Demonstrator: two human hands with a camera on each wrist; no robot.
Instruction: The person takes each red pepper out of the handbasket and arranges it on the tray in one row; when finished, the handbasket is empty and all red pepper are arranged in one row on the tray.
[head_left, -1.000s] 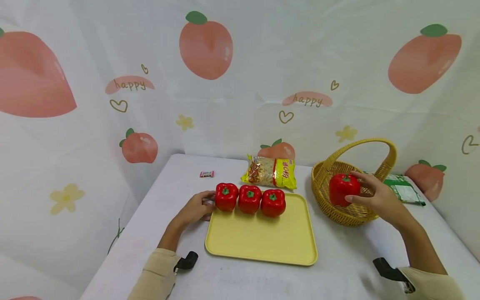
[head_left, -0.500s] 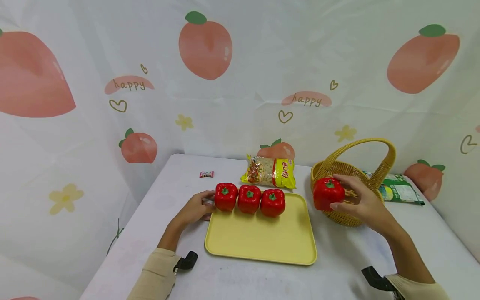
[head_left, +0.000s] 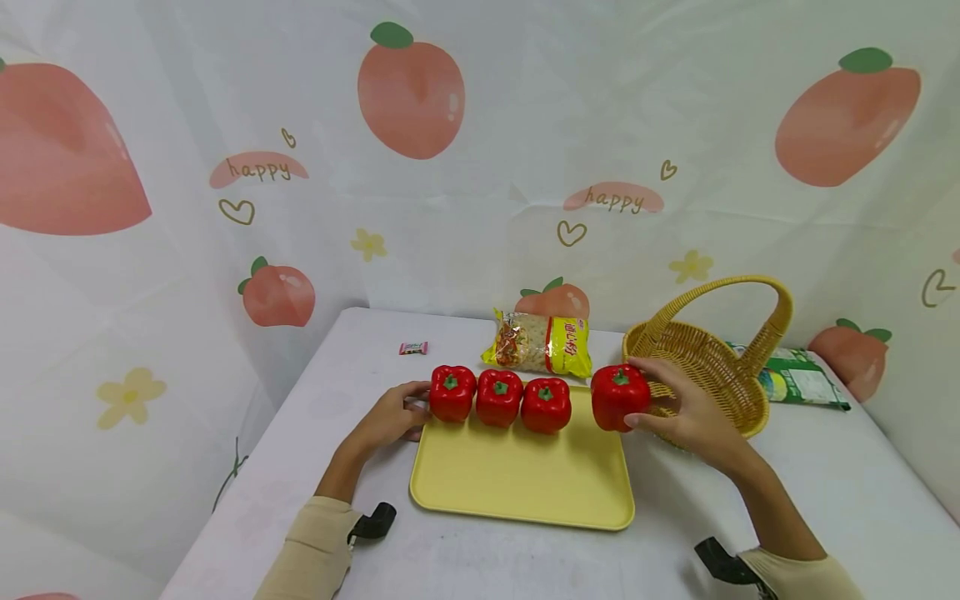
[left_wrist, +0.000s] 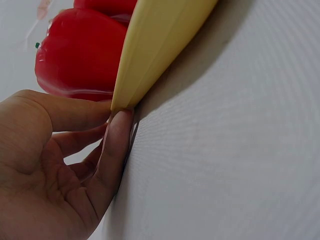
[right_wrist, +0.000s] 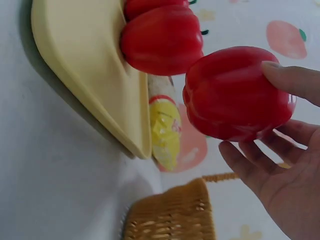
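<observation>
My right hand (head_left: 693,421) grips a red bell pepper (head_left: 619,397) between thumb and fingers, held up over the right edge of the yellow tray (head_left: 517,483). The right wrist view shows that same bell pepper (right_wrist: 237,95) in the air, apart from the tray. Three more red peppers stand in a row along the tray's back: a left one (head_left: 452,394), a middle one (head_left: 498,398) and a right one (head_left: 546,406). At the tray's left rim, my left hand (left_wrist: 60,165) pinches the edge with thumb and fingers, close beside the leftmost pepper (left_wrist: 82,52).
Right of the tray stands a wicker basket (head_left: 738,387) with a tall handle. Behind the tray lies a yellow food packet (head_left: 540,343), and a small pink wrapped sweet (head_left: 413,348) is farther left. A green packet (head_left: 806,379) lies partly behind the basket.
The right hand has carried the bell pepper leftward, from above the basket to the tray's right edge. The left hand and the three peppers on the tray stay put.
</observation>
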